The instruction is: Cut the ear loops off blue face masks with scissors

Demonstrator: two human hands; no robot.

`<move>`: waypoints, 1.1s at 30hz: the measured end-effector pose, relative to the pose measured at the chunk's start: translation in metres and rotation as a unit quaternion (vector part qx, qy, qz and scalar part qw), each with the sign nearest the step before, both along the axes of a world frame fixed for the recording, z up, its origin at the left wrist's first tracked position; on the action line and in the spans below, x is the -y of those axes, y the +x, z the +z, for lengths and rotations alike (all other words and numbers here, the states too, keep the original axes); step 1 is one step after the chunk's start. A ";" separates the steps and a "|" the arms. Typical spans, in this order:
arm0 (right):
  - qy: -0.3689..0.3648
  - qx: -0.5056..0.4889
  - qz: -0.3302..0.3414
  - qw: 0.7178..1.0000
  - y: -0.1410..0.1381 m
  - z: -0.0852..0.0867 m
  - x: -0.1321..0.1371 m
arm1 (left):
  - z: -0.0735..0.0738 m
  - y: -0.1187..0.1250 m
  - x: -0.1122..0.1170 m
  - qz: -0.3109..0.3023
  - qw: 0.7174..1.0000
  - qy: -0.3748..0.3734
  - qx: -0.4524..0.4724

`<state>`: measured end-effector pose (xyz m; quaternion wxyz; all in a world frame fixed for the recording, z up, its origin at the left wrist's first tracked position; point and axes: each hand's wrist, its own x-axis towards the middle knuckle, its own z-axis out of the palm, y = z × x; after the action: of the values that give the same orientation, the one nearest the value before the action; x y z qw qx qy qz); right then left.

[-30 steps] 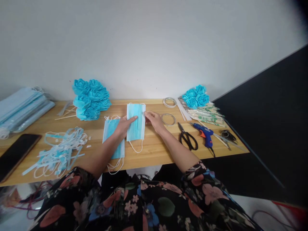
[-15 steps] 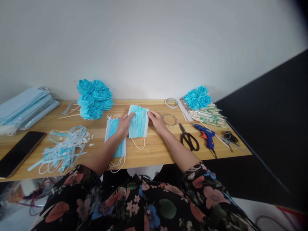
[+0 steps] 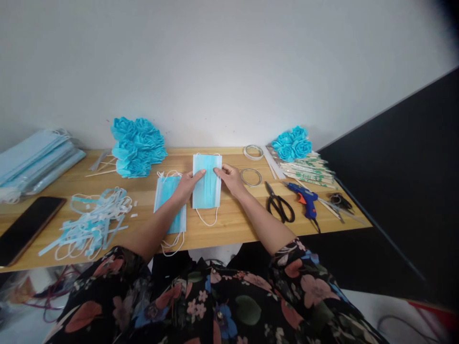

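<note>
Mask (image 3: 207, 185) has gone from tilted and rumpled to upright and flatter, held above the bench (image 3: 233, 224), just right of other masks (image 3: 163, 192). Left hand (image 3: 187, 185) and right hand (image 3: 231, 179) pinch its sides, thumbs in front; uneven pulling could skew its pleats (image 3: 210, 191).

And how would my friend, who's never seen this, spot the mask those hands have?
Find the long wooden table along the pale wall, then look to its middle. There, in the grip of both the left hand and the right hand, is a pleated blue face mask. Similar masks just left of it lie on the table, but only this one is held.
</note>
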<state>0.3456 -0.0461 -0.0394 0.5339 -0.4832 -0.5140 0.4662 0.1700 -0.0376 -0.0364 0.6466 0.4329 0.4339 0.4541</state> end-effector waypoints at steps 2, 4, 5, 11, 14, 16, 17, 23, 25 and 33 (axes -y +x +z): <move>0.003 -0.001 -0.006 1.000 0.000 0.000 0.001 | 0.001 0.000 0.001 -0.004 1.000 -0.003 -0.018; 0.008 -0.008 -0.008 1.000 -0.001 0.002 0.002 | 0.002 0.000 0.001 -0.006 0.999 -0.001 -0.040; 0.011 -0.013 -0.006 1.000 -0.001 0.003 0.002 | 0.002 0.000 0.001 -0.010 0.999 0.000 -0.050; 0.023 -0.013 -0.003 1.000 0.000 -0.001 0.000 | 0.002 0.001 0.001 -0.032 0.995 0.011 -0.092; 0.024 -0.008 0.002 1.000 0.001 -0.005 -0.002 | 0.001 0.001 0.001 -0.034 0.994 0.027 -0.101; 0.023 -0.001 -0.001 1.000 0.002 -0.006 -0.002 | 0.001 0.001 0.000 -0.034 0.994 0.032 -0.104; 0.023 0.002 -0.004 1.000 0.002 -0.006 -0.002 | 0.001 0.001 0.000 -0.034 0.993 0.034 -0.105; 0.031 -0.014 -0.019 0.999 0.001 -0.001 0.000 | 0.002 -0.001 0.000 -0.051 0.990 0.042 -0.126; 0.038 -0.018 -0.025 0.999 0.001 -0.001 0.000 | 0.003 -0.001 0.001 -0.057 0.990 0.042 -0.124; 0.030 -0.066 -0.047 0.996 0.000 -0.003 -0.004 | 0.004 -0.001 0.002 -0.044 0.993 0.035 -0.103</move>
<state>0.3459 -0.0421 -0.0422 0.6021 -0.4591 -0.4679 0.4557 0.1689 -0.0396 -0.0329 0.6027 0.5180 0.4625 0.3931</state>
